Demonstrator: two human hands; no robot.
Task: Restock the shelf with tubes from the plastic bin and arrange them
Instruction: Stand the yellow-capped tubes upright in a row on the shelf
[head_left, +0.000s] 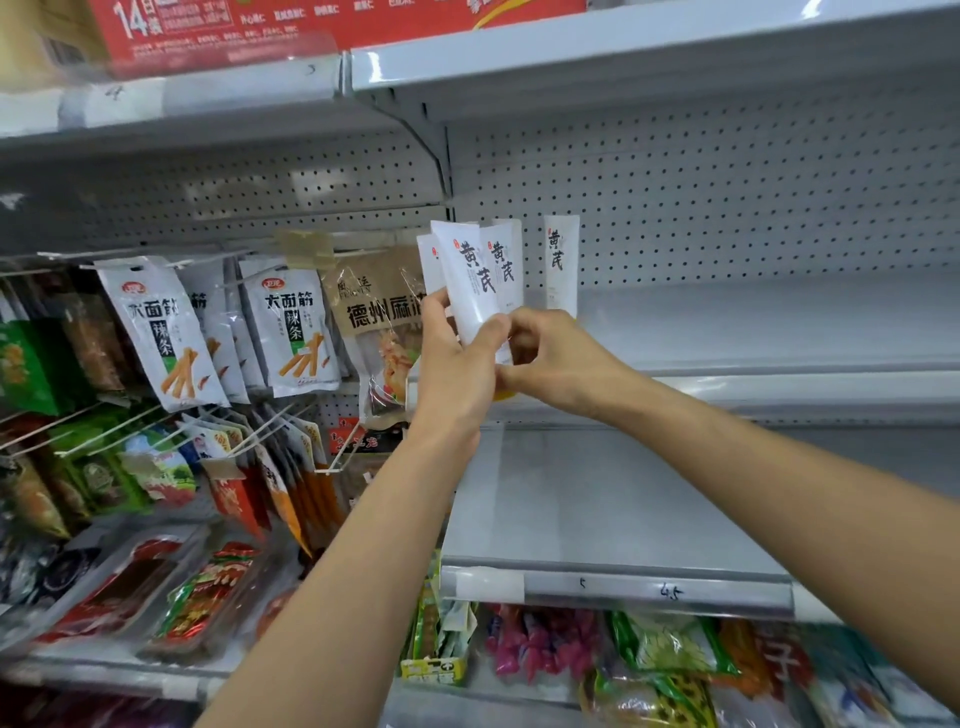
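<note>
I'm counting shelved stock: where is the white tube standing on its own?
In the head view, the lone tube stands upright on the grey shelf, just right of the bunch of tubes that the left hand holds, above the right hand.

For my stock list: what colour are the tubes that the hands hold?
The tubes are white with black characters; the head view shows it best.

Bare shelf right of upright tube, hanging snack packs crowd left
</note>
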